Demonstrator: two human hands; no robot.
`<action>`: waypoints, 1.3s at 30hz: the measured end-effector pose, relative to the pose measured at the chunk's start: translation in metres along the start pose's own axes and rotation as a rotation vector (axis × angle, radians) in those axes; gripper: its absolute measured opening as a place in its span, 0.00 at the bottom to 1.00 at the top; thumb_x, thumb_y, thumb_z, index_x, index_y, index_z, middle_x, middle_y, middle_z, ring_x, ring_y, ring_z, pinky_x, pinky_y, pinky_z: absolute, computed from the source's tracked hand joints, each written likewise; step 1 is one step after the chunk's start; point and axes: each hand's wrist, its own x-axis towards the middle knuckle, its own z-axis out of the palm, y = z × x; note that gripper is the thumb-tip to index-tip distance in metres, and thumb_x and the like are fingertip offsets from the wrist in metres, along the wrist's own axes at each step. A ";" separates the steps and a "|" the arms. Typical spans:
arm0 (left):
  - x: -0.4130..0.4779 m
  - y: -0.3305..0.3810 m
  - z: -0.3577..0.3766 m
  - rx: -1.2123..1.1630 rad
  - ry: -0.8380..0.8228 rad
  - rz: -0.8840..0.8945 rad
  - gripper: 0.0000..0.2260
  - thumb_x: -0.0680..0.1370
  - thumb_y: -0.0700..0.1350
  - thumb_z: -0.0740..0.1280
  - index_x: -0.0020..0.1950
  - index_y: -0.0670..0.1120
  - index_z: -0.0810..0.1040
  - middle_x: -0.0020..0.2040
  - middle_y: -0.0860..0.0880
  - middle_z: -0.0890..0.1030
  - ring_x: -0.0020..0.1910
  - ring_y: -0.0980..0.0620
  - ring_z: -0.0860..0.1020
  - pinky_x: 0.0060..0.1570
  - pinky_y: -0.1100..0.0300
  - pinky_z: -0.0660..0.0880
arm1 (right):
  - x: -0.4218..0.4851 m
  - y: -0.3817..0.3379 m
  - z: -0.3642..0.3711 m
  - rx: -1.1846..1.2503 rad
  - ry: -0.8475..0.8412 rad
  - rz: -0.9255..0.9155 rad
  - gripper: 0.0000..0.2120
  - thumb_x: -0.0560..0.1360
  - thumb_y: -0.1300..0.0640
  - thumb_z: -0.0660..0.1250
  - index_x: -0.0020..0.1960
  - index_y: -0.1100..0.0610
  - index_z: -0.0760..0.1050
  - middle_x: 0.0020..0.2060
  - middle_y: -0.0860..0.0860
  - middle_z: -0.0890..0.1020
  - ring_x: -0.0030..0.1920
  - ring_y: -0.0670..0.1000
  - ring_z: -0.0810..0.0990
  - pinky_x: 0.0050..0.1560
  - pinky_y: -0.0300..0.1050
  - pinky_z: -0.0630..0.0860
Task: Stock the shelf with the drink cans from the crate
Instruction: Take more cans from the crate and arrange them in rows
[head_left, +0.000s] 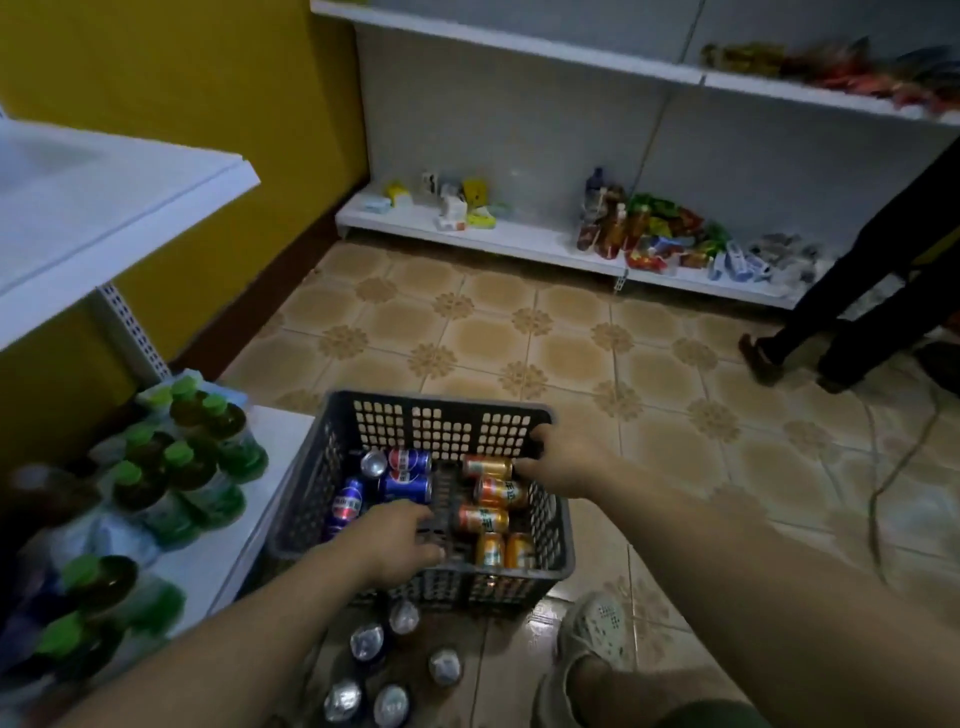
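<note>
Drink cans (483, 519), blue to the left and orange to the right, lie in a grey slotted crate (441, 402) on the tiled floor (571, 338), beside a low shelf (249, 519) of green-capped bottles (197, 467). The right hand (566, 460) has its grip spread, thumb at the crate's rim and fingertips at an orange can. The left hand (389, 543) reaches in near the blue cans, its grip too blurred to tell.

Crate (441, 421) lower centre, cans (485, 518) inside; loose cans (368, 642) on floor below; bottles (197, 467) on low shelf (223, 561), left.
</note>
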 end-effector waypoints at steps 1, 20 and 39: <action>0.016 -0.009 0.005 0.002 -0.017 -0.009 0.19 0.73 0.57 0.68 0.62 0.53 0.75 0.59 0.53 0.78 0.55 0.53 0.76 0.59 0.53 0.74 | 0.020 0.003 0.011 -0.009 -0.036 0.002 0.22 0.78 0.46 0.65 0.68 0.55 0.69 0.59 0.54 0.79 0.54 0.52 0.77 0.50 0.45 0.75; 0.200 -0.140 0.120 0.439 -0.067 0.009 0.54 0.56 0.80 0.32 0.70 0.53 0.68 0.68 0.51 0.73 0.66 0.50 0.70 0.64 0.53 0.63 | 0.262 0.093 0.270 -0.079 -0.427 0.165 0.21 0.79 0.51 0.64 0.67 0.61 0.66 0.61 0.61 0.74 0.57 0.59 0.76 0.46 0.45 0.72; 0.202 -0.147 0.126 0.467 0.019 0.059 0.49 0.59 0.79 0.36 0.64 0.53 0.73 0.59 0.51 0.79 0.57 0.50 0.76 0.56 0.55 0.67 | 0.275 0.098 0.285 0.192 -0.260 0.244 0.29 0.76 0.45 0.68 0.73 0.53 0.63 0.64 0.56 0.76 0.61 0.59 0.76 0.54 0.48 0.75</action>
